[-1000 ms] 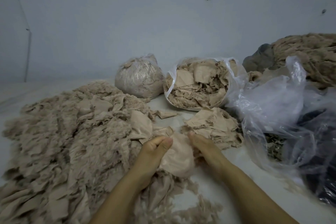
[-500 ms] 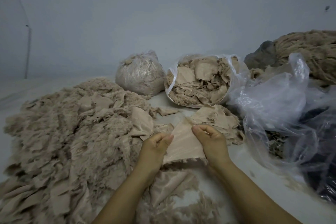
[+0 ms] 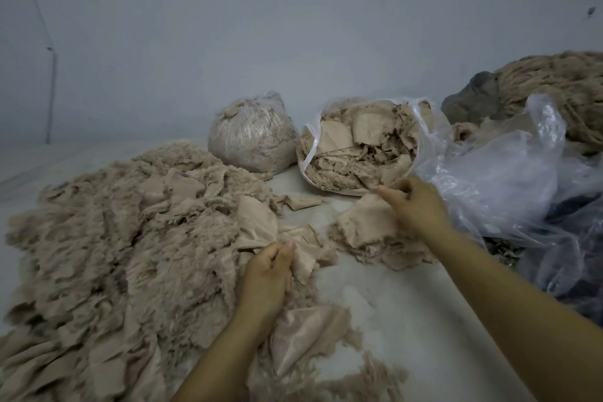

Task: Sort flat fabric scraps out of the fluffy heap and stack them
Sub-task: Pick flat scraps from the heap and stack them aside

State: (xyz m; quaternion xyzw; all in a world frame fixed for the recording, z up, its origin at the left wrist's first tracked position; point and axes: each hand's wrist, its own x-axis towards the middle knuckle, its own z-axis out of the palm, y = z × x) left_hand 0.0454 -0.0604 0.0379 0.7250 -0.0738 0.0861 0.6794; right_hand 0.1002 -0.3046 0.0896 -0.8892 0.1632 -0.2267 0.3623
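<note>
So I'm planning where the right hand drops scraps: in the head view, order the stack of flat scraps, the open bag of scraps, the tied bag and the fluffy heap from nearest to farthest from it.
From the right hand:
1. stack of flat scraps, directly under it.
2. open bag of scraps, just behind.
3. tied bag, back left.
4. fluffy heap, far left.

Left hand (image 3: 266, 274) curled close in, fingers (image 3: 287, 250) pinched together; right hand (image 3: 416, 206) reaches farther forward, knuckles up, fingers bent downward.

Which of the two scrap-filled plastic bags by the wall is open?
The right bag, its mouth showing flat scraps; the left bag is tied shut.
</note>
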